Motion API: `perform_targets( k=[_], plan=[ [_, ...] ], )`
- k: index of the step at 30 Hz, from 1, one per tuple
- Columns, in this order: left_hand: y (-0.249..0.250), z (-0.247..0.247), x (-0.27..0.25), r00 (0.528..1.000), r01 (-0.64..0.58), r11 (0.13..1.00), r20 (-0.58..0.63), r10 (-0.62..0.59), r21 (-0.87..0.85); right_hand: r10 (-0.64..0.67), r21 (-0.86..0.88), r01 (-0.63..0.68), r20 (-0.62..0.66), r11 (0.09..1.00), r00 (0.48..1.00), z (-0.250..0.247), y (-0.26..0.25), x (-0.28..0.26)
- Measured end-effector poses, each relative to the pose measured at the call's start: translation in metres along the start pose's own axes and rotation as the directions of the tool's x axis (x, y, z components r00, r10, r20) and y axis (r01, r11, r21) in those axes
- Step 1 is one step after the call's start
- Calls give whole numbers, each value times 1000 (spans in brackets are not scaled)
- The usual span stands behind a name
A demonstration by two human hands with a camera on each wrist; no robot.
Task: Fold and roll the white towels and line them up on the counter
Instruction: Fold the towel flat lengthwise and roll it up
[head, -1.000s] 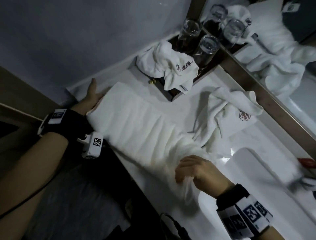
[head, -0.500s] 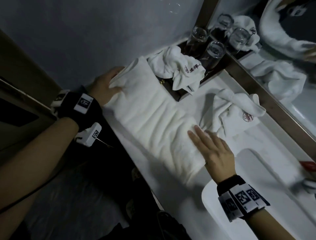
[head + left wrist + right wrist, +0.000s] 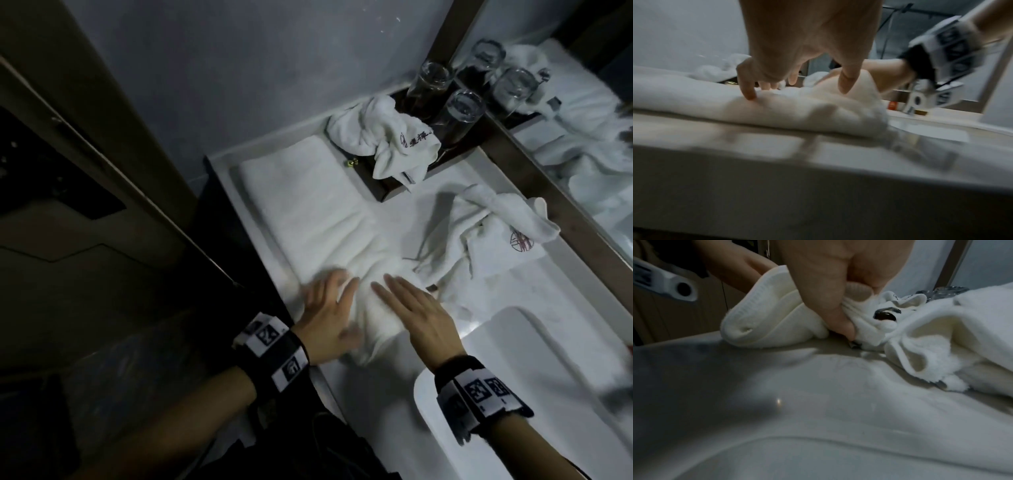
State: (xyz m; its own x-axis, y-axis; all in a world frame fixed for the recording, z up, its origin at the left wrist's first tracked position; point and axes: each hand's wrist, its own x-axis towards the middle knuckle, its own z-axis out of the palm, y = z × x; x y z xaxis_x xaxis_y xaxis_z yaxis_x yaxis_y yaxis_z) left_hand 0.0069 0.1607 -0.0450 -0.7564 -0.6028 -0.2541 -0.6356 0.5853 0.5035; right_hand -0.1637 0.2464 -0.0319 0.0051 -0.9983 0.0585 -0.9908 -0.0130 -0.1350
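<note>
Rolling start at the near end of the folded towel

We have the folded towel (image 3: 318, 219) lying long on the tabletop (image 3: 513, 301), from the far left corner to the sink (image 3: 534, 370) edge. Left hand (image 3: 325, 318) rests with spread fingers on its near end; right hand (image 3: 421, 315) lies flat on top and its thumb pinches the first turned-up fold. We should keep both hands level and tuck this first turn tight, otherwise the roll becomes a cone. Two crumpled towels (image 3: 479, 246) wait at the far right.
</note>
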Motion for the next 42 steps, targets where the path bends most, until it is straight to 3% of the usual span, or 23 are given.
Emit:
perform_targets(
  k=[4, 8, 11, 14, 16, 20, 25, 30, 34, 37, 39, 40, 42],
  plan=[
    [29, 29, -17, 996, -55, 996, 70, 50, 66, -19, 77, 18, 16, 997, 1000, -1, -6, -2],
    [36, 36, -22, 997, 59, 993, -47, -54, 101, -48, 171, 59, -68, 983, 997, 2, -15, -6],
    [26, 35, -32, 995, 62, 974, -90, -44, 217, -164, 96, 173, -99, 980, 982, 4, -20, -10],
    [6, 37, -53, 990, 0, 918, -129, 56, 397, -243, 26, 244, -20, 969, 970, 12, -20, -20],
    [-3, 42, -66, 995, -38, 893, -69, 76, 448, -221, 91, 215, 60, 972, 974, 16, -16, -29],
    [-9, 49, -76, 997, -8, 892, -64, 41, 452, -173, 145, 150, 157, 978, 972, 14, -8, -38],
    [-3, 46, -80, 976, 104, 907, -218, -14, 408, -133, 94, 119, 159, 988, 978, 16, -11, -38],
    [1, 44, -82, 982, 86, 860, -191, 13, 503, -60, 215, 7, 243, 977, 968, 21, 4, -37],
    [3, 40, -81, 962, 132, 805, -269, 36, 578, -139, 193, 98, 213, 976, 967, 15, 6, -32],
    [4, 40, -85, 962, 128, 807, -270, 40, 576, -264, 150, 247, 109, 957, 958, 10, 5, -37],
    [1, 41, -88, 951, 34, 857, -281, 131, 514, -317, 214, 291, 101, 933, 943, 12, 9, -43],
    [-3, 42, -90, 939, -30, 888, -291, 183, 459, -290, 290, 249, 107, 924, 951, 14, 12, -44],
    [-14, 40, -95, 948, -81, 951, -272, 166, 298, -168, 477, 67, 173, 876, 971, 15, 16, -45]
  ],
)
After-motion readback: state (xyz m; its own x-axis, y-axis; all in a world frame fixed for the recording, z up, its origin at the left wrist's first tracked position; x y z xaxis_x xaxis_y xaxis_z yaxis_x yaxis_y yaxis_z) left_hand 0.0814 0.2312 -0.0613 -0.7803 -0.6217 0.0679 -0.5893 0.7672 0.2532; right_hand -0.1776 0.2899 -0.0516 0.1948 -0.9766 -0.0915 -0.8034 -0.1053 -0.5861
